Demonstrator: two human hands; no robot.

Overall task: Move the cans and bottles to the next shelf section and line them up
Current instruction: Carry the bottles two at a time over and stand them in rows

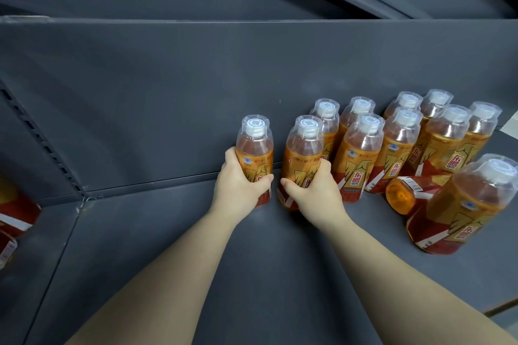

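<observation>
Grey shelf (196, 246), near back edge: L hand (238, 187) & R hand (314, 193) fingers each wrap a full drink bottle (253, 148) mid-label; prob heavyish, stiff, slick.

Bottles (254, 151) in left hand (238, 190), right hand (315, 194)

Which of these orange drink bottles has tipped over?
The bottle lying on its side on the right, base facing the camera, just left of the nearest upright bottle. The others around it stand with caps up.
</observation>
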